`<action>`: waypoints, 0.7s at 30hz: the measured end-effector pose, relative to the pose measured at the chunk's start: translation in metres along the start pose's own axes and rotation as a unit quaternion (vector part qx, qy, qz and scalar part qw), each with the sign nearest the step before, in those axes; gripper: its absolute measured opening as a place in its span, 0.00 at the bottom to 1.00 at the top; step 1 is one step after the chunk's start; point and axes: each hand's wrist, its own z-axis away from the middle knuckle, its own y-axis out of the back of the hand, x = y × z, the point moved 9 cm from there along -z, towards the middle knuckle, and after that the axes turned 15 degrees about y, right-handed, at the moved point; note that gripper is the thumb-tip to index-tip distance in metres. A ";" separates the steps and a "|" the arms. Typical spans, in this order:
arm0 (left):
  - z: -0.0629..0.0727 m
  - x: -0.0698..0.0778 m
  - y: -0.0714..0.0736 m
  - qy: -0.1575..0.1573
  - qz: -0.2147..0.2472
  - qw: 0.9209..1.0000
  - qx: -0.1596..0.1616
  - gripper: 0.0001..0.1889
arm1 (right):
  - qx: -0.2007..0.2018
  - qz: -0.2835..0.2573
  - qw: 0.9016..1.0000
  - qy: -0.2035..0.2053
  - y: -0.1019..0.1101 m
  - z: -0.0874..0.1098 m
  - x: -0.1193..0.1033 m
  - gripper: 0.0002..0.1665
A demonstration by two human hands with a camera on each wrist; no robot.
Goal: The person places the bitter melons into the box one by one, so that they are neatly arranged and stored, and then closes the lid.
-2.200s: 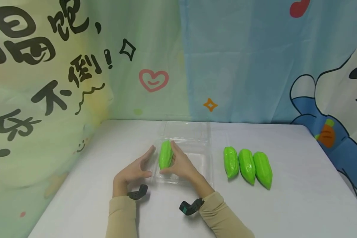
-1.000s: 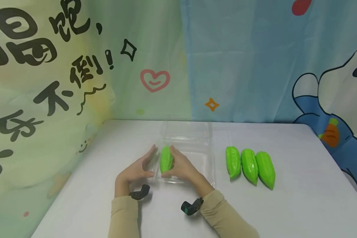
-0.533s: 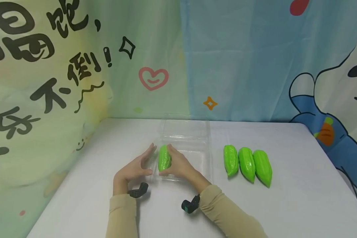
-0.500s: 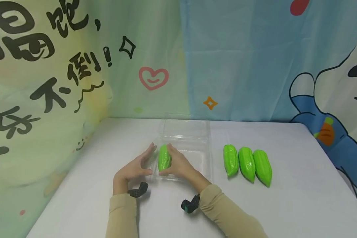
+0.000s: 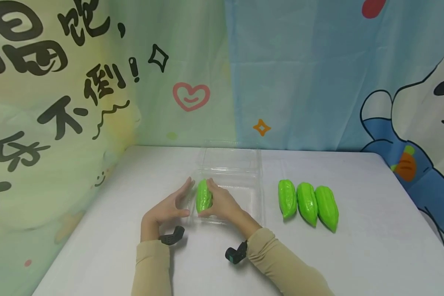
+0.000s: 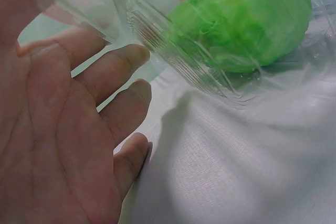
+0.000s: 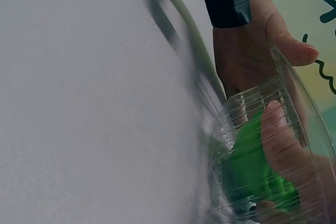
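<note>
Inside the clear box (image 5: 246,199), along its left edge, your right hand (image 5: 223,204) pinches 1 green pod (image 5: 203,196); release it gently, your left hand (image 5: 166,209) spread wide alongside.

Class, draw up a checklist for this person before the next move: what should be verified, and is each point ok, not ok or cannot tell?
1. Right hand gripping the green piece: ok.
2. Green piece within the clear container, at its left side: ok.
3. Lid open at the far side: ok.
4. Left hand steadying the container: cannot tell; it is beside the left wall, contact unclear.
5. Three other green pieces packed: not ok; they lie on the table.
</note>
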 end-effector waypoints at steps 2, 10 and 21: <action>-0.001 -0.001 0.000 -0.002 0.002 1.000 -0.002 0.66 | 0.001 0.001 1.000 0.004 0.000 0.000 0.000 0.70; -0.018 -0.031 -0.003 -0.011 0.015 1.000 0.003 0.64 | -0.001 -0.013 1.000 0.009 0.000 0.000 0.000 0.70; -0.021 -0.039 -0.003 -0.003 0.041 0.999 0.000 0.60 | 0.008 -0.039 0.999 0.007 0.001 0.000 -0.001 0.71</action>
